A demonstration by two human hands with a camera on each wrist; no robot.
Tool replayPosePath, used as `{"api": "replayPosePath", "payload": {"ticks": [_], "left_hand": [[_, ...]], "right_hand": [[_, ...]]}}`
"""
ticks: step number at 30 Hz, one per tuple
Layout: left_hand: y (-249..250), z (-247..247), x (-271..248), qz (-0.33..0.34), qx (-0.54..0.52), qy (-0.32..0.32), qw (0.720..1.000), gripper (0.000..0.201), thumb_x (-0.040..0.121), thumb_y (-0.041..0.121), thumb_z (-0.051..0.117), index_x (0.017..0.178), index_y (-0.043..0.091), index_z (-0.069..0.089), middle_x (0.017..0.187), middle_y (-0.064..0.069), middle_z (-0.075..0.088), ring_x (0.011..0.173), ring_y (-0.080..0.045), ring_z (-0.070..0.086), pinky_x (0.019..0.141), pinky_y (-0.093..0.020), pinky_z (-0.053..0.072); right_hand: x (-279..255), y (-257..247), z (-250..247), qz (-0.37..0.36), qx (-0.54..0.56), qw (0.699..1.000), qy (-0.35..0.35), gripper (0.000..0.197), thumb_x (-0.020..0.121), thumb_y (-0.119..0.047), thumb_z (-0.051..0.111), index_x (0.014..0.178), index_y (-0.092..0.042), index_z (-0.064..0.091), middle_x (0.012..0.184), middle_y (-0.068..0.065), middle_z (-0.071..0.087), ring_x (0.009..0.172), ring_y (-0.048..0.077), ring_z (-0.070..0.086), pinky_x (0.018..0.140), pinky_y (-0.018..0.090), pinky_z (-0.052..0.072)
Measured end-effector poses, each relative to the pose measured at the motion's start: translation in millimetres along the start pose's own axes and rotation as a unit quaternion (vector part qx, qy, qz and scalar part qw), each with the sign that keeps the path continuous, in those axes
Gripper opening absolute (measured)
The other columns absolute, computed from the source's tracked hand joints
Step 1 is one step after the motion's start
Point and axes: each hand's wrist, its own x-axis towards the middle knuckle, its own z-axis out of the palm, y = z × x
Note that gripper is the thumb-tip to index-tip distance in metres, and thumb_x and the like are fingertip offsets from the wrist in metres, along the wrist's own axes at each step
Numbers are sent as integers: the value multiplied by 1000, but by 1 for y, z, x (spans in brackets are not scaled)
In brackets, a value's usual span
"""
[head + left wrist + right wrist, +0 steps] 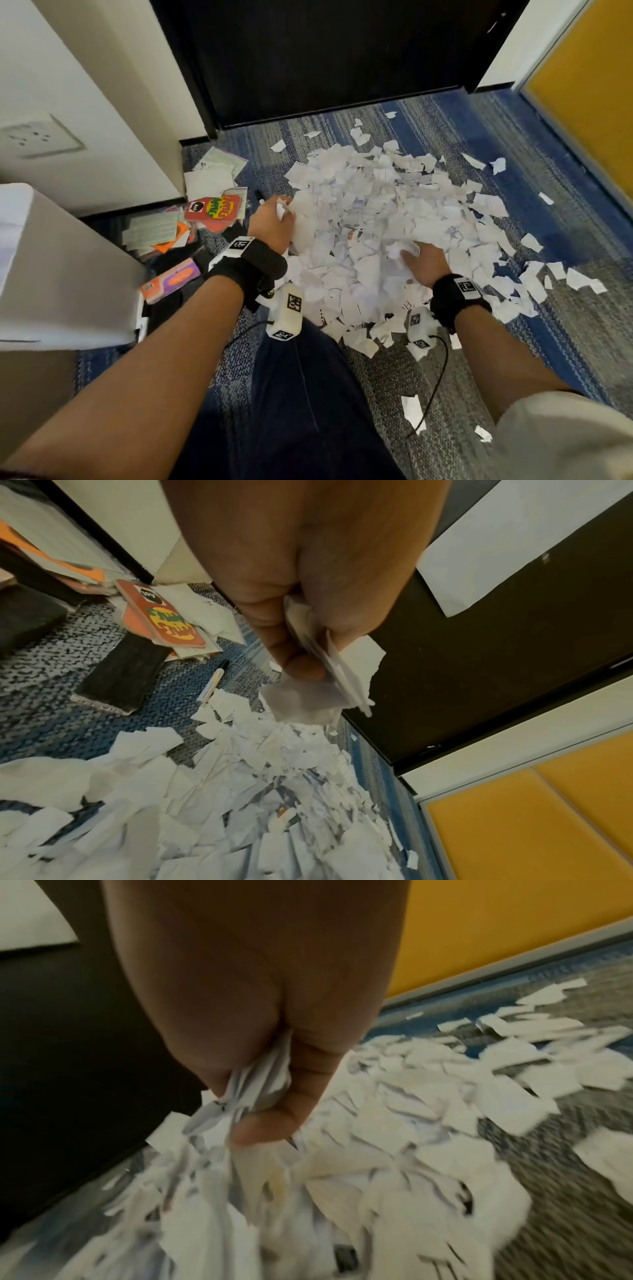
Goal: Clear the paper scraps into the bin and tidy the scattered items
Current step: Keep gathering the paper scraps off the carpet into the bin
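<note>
A big heap of white paper scraps (pixel 376 219) covers the blue-grey carpet in front of me. My left hand (pixel 274 219) is at the heap's left edge and grips a bunch of scraps (pixel 329 653) in curled fingers. My right hand (pixel 424 260) is on the near right part of the heap, fingers curled round a wad of scraps (pixel 253 1085). At the left lie scattered cards and leaflets, with an orange card (pixel 214 209) on top, an orange and purple box (pixel 171 281), and a marker pen (pixel 212 683) on the carpet beside the heap.
A white bin or box (pixel 58 274) stands at my near left. A white wall with a socket (pixel 37 137) is behind it. A dark door (pixel 325 51) closes the far side, a yellow panel (pixel 589 85) the right. Loose scraps (pixel 579 279) lie at the right.
</note>
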Motion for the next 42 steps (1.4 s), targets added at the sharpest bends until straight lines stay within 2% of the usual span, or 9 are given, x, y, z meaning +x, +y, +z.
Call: {"api": "replayPosePath", "payload": {"ticks": [4, 13, 16, 21, 27, 32, 35, 38, 42], "left_hand": [[20, -24, -17, 42, -19, 21, 999, 27, 96, 15, 54, 122, 11, 61, 120, -13, 65, 111, -31, 59, 93, -35, 47], [18, -161, -55, 72, -68, 135, 986, 32, 98, 18, 52, 129, 9, 55, 123, -12, 61, 112, -27, 56, 91, -29, 41], [-3, -218, -70, 55, -116, 186, 974, 28, 96, 14, 54, 123, 9, 59, 111, -5, 63, 101, -20, 57, 80, -21, 42], [-82, -310, -97, -17, -133, 261, 956, 34, 87, 26, 57, 117, 10, 64, 113, -12, 68, 107, -29, 62, 93, -39, 50], [-163, -358, -114, -101, -173, 330, 922, 31, 94, 4, 56, 124, 2, 60, 112, -6, 63, 103, -21, 58, 86, -25, 44], [-211, -365, -115, -153, -149, 312, 926, 26, 92, 10, 55, 116, 10, 65, 112, -14, 67, 104, -33, 63, 91, -39, 52], [-227, -361, -112, -146, -127, 268, 944, 30, 93, 10, 53, 119, 17, 65, 118, -8, 65, 106, -29, 61, 90, -32, 49], [-235, -359, -109, -132, -156, 263, 943, 38, 90, 11, 60, 126, 23, 58, 125, -6, 62, 111, -26, 60, 97, -38, 50], [-235, -356, -102, -111, -164, 253, 947, 54, 88, 16, 67, 137, 23, 47, 131, -4, 58, 116, -22, 57, 100, -36, 48]], "right_hand": [[-11, -49, -25, -22, 67, 997, 9, 25, 98, -28, 57, 112, -7, 60, 103, 14, 63, 85, 29, 62, 62, 24, 44], [-70, -231, -36, -156, 227, 961, 3, 47, 88, -46, 65, 117, -10, 61, 111, 3, 68, 101, 24, 65, 90, 39, 52], [-93, -294, -12, -218, 261, 940, -37, 13, 94, -30, 63, 99, -18, 68, 97, 1, 71, 89, 24, 66, 75, 36, 50], [-134, -399, 71, -218, 330, 907, -147, 24, 99, -17, 57, 119, -3, 61, 95, 6, 68, 60, 10, 61, 44, 21, 43], [-170, -472, 186, -209, 302, 901, -230, 27, 97, -14, 58, 118, 4, 59, 107, 19, 66, 82, 27, 62, 58, 31, 50], [-179, -496, 263, -228, 198, 907, -293, 20, 96, -14, 61, 113, -4, 62, 101, 13, 68, 73, 22, 66, 53, 27, 54], [-173, -501, 292, -254, 37, 911, -322, 43, 84, -25, 75, 122, -8, 63, 118, 10, 68, 102, 26, 68, 87, 43, 58], [-165, -508, 308, -261, -55, 901, -341, 86, 63, -36, 87, 139, -18, 50, 129, 7, 60, 111, 29, 63, 85, 45, 59], [-172, -514, 302, -255, -30, 888, -382, 71, 85, 6, 66, 147, -15, 39, 108, 5, 53, 103, 27, 60, 88, 41, 57]]}}
